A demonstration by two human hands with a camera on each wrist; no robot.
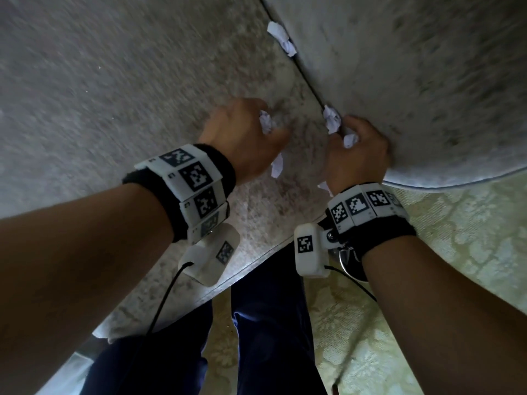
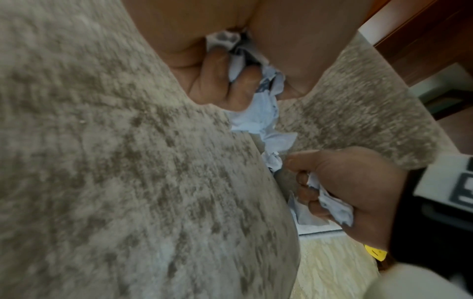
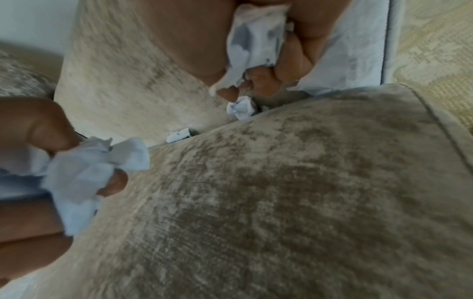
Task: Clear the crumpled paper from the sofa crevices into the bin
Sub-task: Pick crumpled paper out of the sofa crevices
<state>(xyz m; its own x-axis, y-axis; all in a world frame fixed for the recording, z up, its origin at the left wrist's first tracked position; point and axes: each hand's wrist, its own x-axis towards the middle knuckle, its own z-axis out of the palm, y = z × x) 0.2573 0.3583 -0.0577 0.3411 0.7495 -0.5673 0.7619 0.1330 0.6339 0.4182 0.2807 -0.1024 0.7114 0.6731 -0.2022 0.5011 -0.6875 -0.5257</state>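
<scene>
My left hand (image 1: 256, 129) grips a wad of crumpled white paper (image 1: 266, 123) over the grey sofa seat cushion (image 1: 142, 81); in the left wrist view its fingers (image 2: 217, 81) curl round the wad (image 2: 256, 115). My right hand (image 1: 352, 138) grips another wad (image 1: 350, 140) at the crevice beside the armrest (image 1: 427, 67). Its fingertips (image 3: 230, 94) sit just above a paper ball (image 1: 331, 118) wedged in the crevice (image 3: 242, 108). A further paper piece (image 1: 281, 38) is stuck higher along the same crevice (image 3: 177, 135). No bin is in view.
The seat cushion's front edge (image 1: 256, 260) runs above my dark trouser legs (image 1: 265, 323). A pale patterned carpet (image 1: 456, 252) lies below and to the right. Dark wooden furniture (image 2: 422, 40) stands beyond the sofa in the left wrist view.
</scene>
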